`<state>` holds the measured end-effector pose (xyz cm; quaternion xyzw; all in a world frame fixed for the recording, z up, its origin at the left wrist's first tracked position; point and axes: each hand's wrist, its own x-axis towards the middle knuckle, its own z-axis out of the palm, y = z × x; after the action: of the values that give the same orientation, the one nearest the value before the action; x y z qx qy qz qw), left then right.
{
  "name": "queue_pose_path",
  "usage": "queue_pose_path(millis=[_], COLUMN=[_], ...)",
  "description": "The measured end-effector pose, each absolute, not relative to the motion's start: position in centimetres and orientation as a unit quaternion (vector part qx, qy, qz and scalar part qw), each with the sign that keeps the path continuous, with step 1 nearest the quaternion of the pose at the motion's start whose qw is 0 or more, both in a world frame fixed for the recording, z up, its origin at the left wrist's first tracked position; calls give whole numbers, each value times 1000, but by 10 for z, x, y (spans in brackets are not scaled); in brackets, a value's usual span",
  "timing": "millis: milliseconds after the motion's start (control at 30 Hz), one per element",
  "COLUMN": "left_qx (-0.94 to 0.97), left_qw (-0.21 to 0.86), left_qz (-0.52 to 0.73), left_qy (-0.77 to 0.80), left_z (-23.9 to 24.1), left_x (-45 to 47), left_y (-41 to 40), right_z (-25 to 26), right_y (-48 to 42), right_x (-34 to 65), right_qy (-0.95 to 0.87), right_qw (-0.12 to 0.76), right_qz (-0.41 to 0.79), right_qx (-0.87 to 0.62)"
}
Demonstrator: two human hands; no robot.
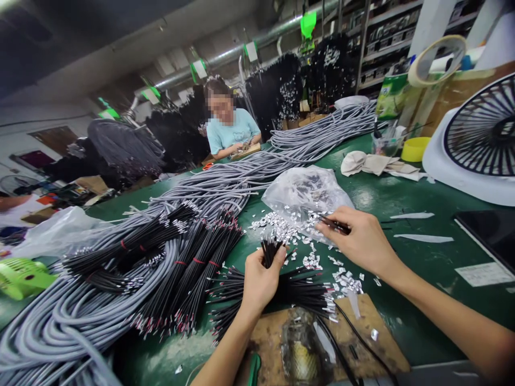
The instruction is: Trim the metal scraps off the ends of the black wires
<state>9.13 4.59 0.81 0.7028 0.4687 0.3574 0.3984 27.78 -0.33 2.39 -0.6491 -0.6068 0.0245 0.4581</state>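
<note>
My left hand [259, 279] is closed round a small upright bunch of black wires [270, 251], their ends sticking up above my fingers. My right hand [360, 238] pinches a black wire [336, 225] over a scatter of small silver metal terminals [281, 228] on the green table [402, 198]. A clear plastic bag [306, 193] holding more terminals lies just behind. More loose black wires [298, 292] lie under my left hand, across a brown board [362, 332].
Bundles of black wires with red bands [189, 262] and long grey cables [225, 185] fill the left side. A white fan [478, 139], rags [372, 162], a yellow cup [415, 148] and a tape roll [436, 56] stand right. A person in a blue shirt [231, 128] works at the far end.
</note>
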Motion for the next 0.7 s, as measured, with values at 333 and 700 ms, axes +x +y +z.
queue_pose_path(millis=[333, 700], left_qx=[706, 695], left_qw=[426, 402], left_qz=[320, 360], left_qy=[467, 474], left_z=[16, 15], left_x=[91, 89], left_y=[34, 30], right_z=[11, 12], right_y=[-12, -17], right_x=[250, 247], right_qy=[-687, -651], right_qw=[484, 464], right_qz=[156, 174], right_qx=[-520, -576])
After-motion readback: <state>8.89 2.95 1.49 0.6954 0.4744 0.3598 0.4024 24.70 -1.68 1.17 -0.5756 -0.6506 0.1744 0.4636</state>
